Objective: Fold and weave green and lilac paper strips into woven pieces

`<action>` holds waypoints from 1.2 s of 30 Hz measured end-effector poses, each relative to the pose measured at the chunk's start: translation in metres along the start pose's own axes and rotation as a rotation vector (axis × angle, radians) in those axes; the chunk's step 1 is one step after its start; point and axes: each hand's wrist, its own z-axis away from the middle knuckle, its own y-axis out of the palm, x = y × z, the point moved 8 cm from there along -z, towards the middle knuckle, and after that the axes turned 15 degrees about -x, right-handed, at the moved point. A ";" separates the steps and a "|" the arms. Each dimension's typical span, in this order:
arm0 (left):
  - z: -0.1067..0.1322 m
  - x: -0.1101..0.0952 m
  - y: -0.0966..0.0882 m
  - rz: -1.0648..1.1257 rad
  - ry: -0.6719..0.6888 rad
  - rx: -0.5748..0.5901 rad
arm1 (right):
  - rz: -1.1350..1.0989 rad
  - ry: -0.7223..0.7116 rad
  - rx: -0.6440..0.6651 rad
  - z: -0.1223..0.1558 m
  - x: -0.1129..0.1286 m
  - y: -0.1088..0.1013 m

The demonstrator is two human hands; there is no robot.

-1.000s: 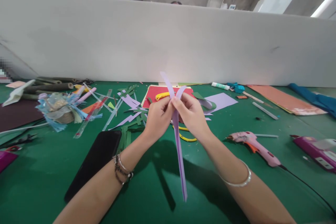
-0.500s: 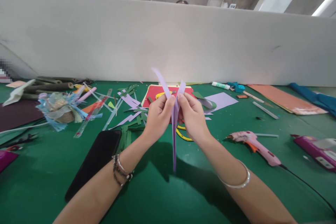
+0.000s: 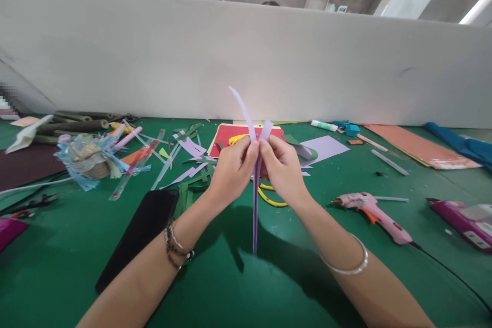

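Observation:
Both hands meet over the middle of the table, pinching purple paper strips (image 3: 255, 215) between thumbs and fingers. My left hand (image 3: 235, 166) grips a strip whose long end curves up and to the left. In my right hand (image 3: 282, 164) is a strip with a shorter end poking up. Below the fingers the paper hangs straight down in a narrow fold. Whether it is one folded strip or two, I cannot tell. Behind the hands, partly covered, lie yellow-handled scissors (image 3: 272, 203) and red paper (image 3: 226, 133).
A black phone (image 3: 138, 236) lies by my left forearm. Right of my hands is a pink glue gun (image 3: 372, 210) with a cord. Cut paper scraps (image 3: 190, 146), a ruler (image 3: 136, 166) and a glue stick (image 3: 323, 125) lie farther back. A grey partition (image 3: 246, 56) stands behind.
The hands have drawn closer together at the thumbs. The left strip's upper end now reaches higher and curves more, and the hanging part looks narrower.

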 end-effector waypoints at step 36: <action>0.007 0.002 0.007 0.090 -0.117 0.023 | -0.033 0.008 -0.117 -0.001 0.004 -0.007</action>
